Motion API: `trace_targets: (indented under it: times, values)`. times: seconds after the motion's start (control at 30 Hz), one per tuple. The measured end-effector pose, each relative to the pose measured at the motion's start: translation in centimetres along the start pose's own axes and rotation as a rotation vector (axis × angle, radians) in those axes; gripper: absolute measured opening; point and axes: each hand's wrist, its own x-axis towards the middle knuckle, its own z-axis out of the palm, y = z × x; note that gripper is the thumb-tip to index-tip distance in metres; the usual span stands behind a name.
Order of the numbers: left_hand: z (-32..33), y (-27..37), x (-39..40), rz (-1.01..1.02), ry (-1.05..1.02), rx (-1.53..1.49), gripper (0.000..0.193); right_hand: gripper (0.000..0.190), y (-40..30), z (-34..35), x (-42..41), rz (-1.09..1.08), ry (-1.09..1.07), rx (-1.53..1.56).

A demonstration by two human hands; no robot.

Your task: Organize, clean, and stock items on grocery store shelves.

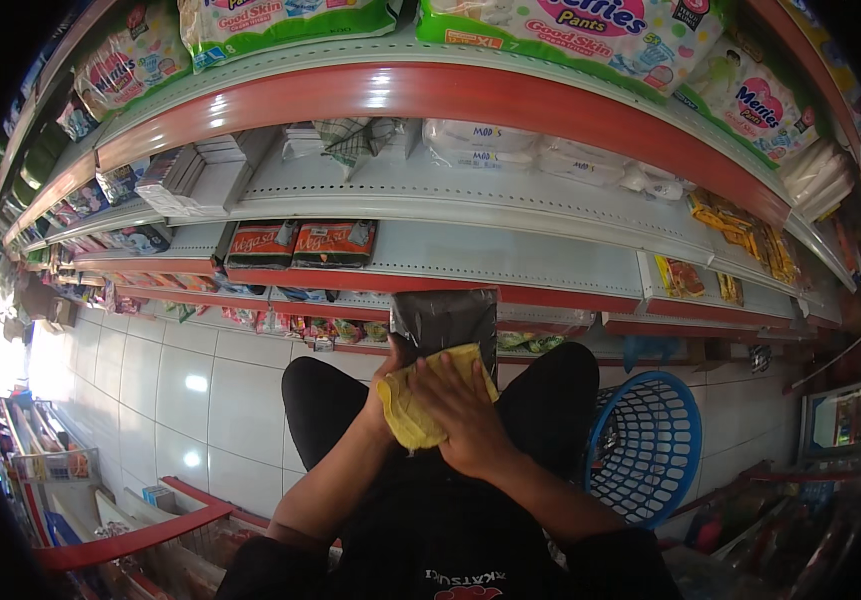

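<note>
A dark package in shiny clear plastic (445, 319) is held between my knees, in front of the lower shelves. My left hand (379, 396) grips it along its left side, the thumb showing at the edge and the other fingers hidden. Over the near part of the package lies a folded yellow cloth (408, 416). My right hand (456, 405) presses down on this cloth, palm down and fingers spread. Two black-and-orange Vegasa packs (299, 244) sit side by side on the shelf just beyond.
Merries diaper packs (580, 37) line the upper shelf (400, 86). Below them are Modess packs (483, 142), a checked cloth (351, 142) and stacked white boxes (197, 176). A blue plastic basket (648, 442) stands by my right knee. Behind me, a red-edged shelf (137, 536) crosses the lower left.
</note>
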Motion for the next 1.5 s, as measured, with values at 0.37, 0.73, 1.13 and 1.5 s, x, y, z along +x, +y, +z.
trace_targets:
  times: [0.37, 0.73, 1.13, 1.5]
  values:
    - [2.5, 1.0, -0.6, 0.158, 0.022, -0.079, 0.065, 0.067, -0.1, -2.5, -3.7, -0.335, -0.248, 0.006]
    - [1.6, 1.0, -3.3, 0.068, 0.251, 0.024, 0.051, 0.043, 3.4, -9.9, -1.8, 0.089, 0.380, 0.421]
    - [1.6, 0.1, -2.0, 0.163, 0.136, -0.139, 0.053, 0.082, 4.0, -2.8, 2.6, -0.113, -0.117, 0.027]
    - [3.1, 1.6, -1.5, 0.278, 0.106, -0.098, 0.052, 0.078, 1.8, -2.0, -2.9, -0.172, -0.074, 0.192]
